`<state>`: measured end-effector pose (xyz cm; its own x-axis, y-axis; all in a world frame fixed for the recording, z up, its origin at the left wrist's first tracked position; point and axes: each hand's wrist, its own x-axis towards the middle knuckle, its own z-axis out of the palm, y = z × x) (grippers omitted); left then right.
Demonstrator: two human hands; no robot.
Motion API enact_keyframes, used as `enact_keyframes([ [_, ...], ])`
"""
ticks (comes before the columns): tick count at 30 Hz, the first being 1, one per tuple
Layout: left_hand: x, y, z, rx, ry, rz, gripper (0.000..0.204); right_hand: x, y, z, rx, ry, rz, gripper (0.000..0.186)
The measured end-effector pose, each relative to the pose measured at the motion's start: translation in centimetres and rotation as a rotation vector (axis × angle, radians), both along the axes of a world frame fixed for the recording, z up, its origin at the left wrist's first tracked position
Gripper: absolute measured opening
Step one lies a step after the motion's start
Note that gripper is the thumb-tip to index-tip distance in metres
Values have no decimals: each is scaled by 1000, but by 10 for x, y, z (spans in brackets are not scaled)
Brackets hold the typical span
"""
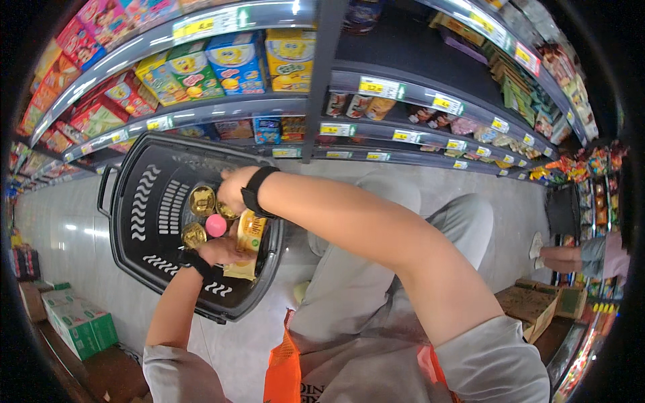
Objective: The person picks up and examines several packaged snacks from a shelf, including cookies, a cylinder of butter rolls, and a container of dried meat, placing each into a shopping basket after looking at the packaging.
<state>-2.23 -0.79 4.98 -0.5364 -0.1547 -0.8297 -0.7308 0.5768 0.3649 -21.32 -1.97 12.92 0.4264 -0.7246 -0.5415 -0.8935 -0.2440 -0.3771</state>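
Observation:
A black plastic shopping basket (138,258) with slotted walls stands at the left, and both of my hands reach down into it. Inside are gold-topped round containers (202,200) and a pink round item (216,226). My right hand (235,190), with a black band at its wrist, curls over one gold-topped container (228,210); its fingertips are partly hidden. Lower in the basket my left hand (225,251), also banded at the wrist, closes on the edge of a yellow and cream packet (250,232) at the basket's right side.
Shelves (316,101) of boxed and bagged snacks run along the front. My bent knees (463,221) are right of the basket. Green and white cartons (77,322) are at lower left, brown cartons (531,305) at lower right. Another person's leg (564,255) shows at the far right.

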Motion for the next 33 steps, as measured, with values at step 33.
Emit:
enact_keyframes([
  [33,-420,80,51,-261,1283,481,63,-339,174,12,-362,-1234,-1495,30],
])
